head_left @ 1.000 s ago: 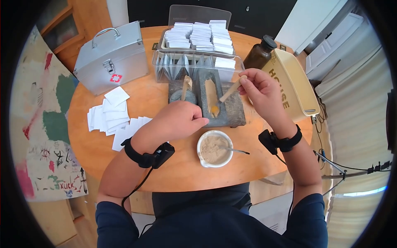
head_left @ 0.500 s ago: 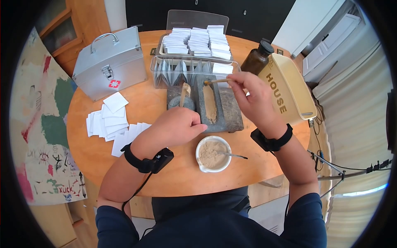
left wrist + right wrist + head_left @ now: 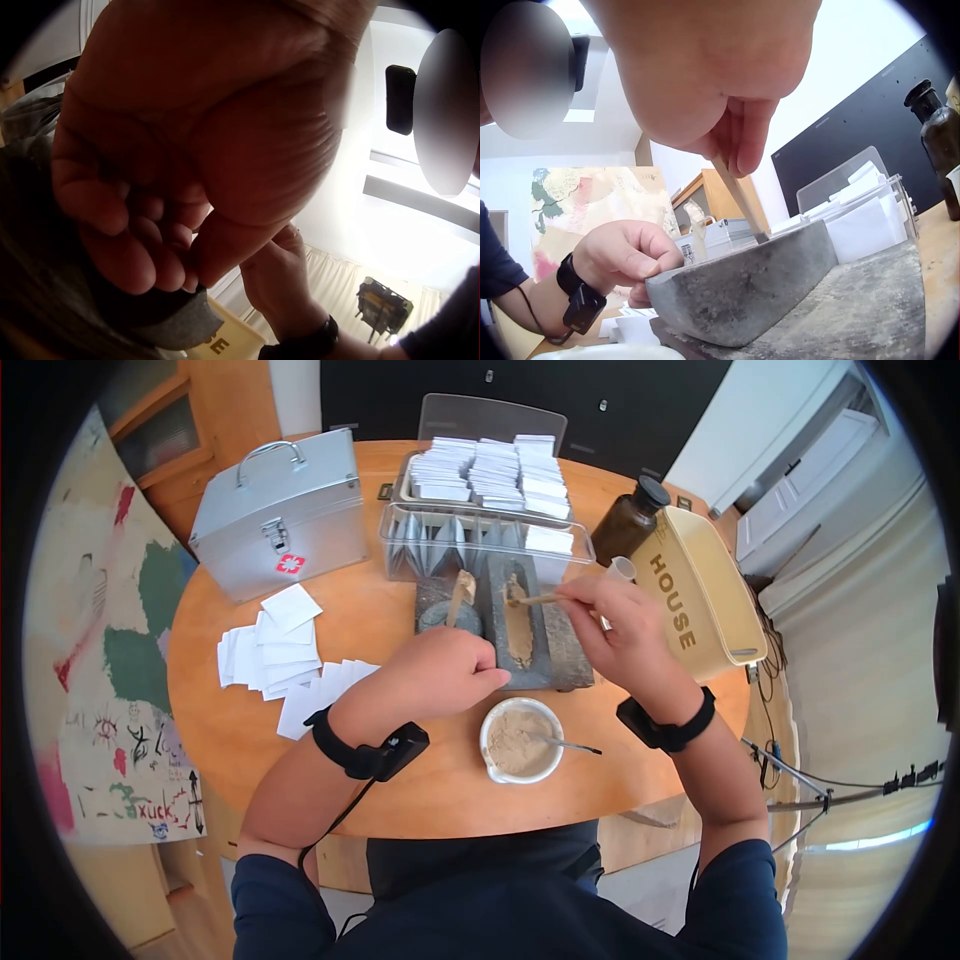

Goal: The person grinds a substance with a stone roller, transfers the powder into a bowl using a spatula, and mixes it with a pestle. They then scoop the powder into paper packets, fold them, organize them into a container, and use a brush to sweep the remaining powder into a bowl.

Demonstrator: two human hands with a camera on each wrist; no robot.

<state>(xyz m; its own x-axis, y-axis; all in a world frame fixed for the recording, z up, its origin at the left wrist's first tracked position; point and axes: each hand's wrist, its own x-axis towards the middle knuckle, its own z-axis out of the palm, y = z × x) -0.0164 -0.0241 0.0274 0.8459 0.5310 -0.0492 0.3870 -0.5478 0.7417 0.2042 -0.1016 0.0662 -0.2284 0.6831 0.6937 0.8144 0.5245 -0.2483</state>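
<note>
My right hand (image 3: 618,628) pinches a small brush (image 3: 739,196) by its flat wooden handle. The brush's orange-brown tip is inside a long grey stone trough (image 3: 540,650), near its far end, among tan powder (image 3: 518,635). At the trough's near end my left hand (image 3: 428,672) grips the rim, thumb and curled fingers right on the stone (image 3: 742,292). Just beyond the left knuckles lies a round grey stone (image 3: 440,618) with a wooden handle (image 3: 460,598) sticking up. A white bowl (image 3: 497,776) of tan powder, with a spoon (image 3: 575,745) in it, stands nearer to me.
White paper packets (image 3: 275,655) lie left, below a silver metal case (image 3: 290,525). A clear box (image 3: 400,565) full of packets stands behind the trough. Right of it are a brown bottle (image 3: 630,520), a small translucent cup (image 3: 622,568) and a cream bin (image 3: 715,595).
My right hand carried the brush from the trough's near end to its far end, then slightly back toward me. My left hand stayed at the near end. The head view shifted slightly.
</note>
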